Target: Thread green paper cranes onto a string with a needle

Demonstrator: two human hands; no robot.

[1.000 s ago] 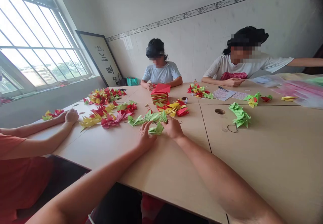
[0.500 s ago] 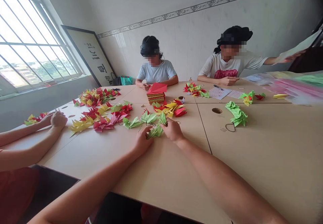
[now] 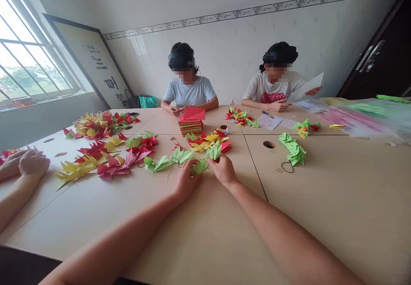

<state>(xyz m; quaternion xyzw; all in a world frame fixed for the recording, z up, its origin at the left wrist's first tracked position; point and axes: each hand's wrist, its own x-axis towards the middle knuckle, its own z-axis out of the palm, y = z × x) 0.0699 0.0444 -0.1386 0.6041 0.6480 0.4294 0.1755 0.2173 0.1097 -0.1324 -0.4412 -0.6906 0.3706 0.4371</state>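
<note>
Between my hands, low over the table, is a bunch of green folded paper cranes point(image 3: 205, 161). My left hand point(image 3: 187, 179) grips its lower left end, fingers curled and partly hidden. Pinched in my right hand point(image 3: 224, 171) is the bunch's right side. Just left of it a row of green paper cranes point(image 3: 162, 163) lies on the table; whether it joins the held bunch I cannot tell. Right behind my hands are red and yellow paper cranes point(image 3: 210, 141). Off to the right rests another green crane string point(image 3: 293, 148) with a dark cord loop point(image 3: 287, 167).
A tall stack of red, yellow and green paper point(image 3: 191, 126) stands behind the cranes. Colourful crane piles point(image 3: 99, 125) cover the left. A table hole point(image 3: 269, 145), written sheets point(image 3: 271, 121) and plastic bags point(image 3: 359, 115) lie right. Another person's hands point(image 3: 30, 161) rest at far left.
My view has turned to the right. Both hands stay on the green cranes, the bunch slightly shifted in them. The co-worker at right has drawn a white sheet in front of the body.
</note>
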